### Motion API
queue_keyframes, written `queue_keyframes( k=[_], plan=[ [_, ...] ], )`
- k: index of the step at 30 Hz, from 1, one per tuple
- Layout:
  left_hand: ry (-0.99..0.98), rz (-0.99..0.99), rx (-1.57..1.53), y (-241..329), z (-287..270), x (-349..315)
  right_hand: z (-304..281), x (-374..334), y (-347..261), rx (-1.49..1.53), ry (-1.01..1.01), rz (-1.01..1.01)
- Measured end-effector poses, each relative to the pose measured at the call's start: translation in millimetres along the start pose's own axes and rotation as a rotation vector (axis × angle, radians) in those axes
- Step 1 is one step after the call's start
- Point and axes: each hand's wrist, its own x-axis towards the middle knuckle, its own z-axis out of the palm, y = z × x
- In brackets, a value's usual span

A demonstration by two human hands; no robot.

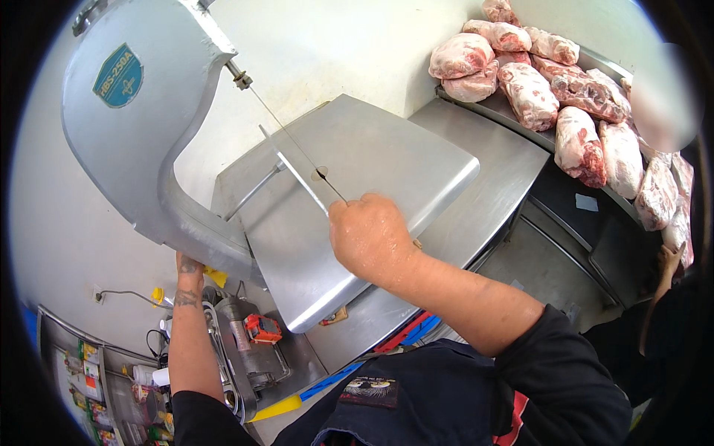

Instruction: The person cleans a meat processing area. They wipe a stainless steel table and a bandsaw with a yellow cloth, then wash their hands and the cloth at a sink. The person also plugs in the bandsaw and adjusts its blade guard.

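Note:
A grey meat band saw (167, 160) stands before me, its thin blade (279, 123) running down to a slot in the steel saw table (372, 137). My right hand (372, 234) is closed in a fist over the near part of this table, at the near end of the upright metal guide plate (294, 171). Whatever it may grip is hidden under the fingers. Under the curved lower arm of the saw reaches my left hand (189, 267), beside a yellow part (216, 276). Its fingers are out of sight behind the frame.
Large pieces of raw meat (528, 93) are piled on a steel counter at the right, where another person's hand (671, 260) touches one. Below the saw sit a motor (256, 364) and an orange-red box (262, 328). Shelves with packages (93, 386) stand lower left.

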Motion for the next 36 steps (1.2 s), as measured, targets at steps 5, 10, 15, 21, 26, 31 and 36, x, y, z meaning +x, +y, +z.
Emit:
queue_keyframes(
  k=[5, 10, 15, 21, 26, 31, 36],
  plan=[
    [0.005, 0.004, 0.006, -6.5, -8.9, 3.9, -0.5, -1.4, 1.3, 0.075, -0.011, 0.0],
    [0.074, -0.115, -0.08, -7.6, -14.8, 8.3, 0.3, -2.1, 3.8, 0.116, 0.031, -0.013],
    [0.059, -0.052, 0.055, -8.0, -13.1, 3.0, 3.6, -3.3, 4.0, 0.149, 0.078, -0.015],
    [0.041, -0.057, 0.024, -6.0, -10.7, 1.3, 4.0, -2.0, 5.5, 0.165, 0.044, -0.02],
    [0.109, -0.105, -0.008, -14.1, -18.2, 7.8, 0.5, -2.1, 6.8, 0.167, 0.02, -0.029],
    [0.068, -0.033, 0.043, -20.4, -21.1, 5.9, -0.2, -0.9, 6.2, 0.149, 0.006, -0.039],
    [0.124, -0.089, -0.113, -17.1, -15.2, 1.0, 0.6, -0.5, 5.1, 0.133, 0.004, -0.024]
  ],
)
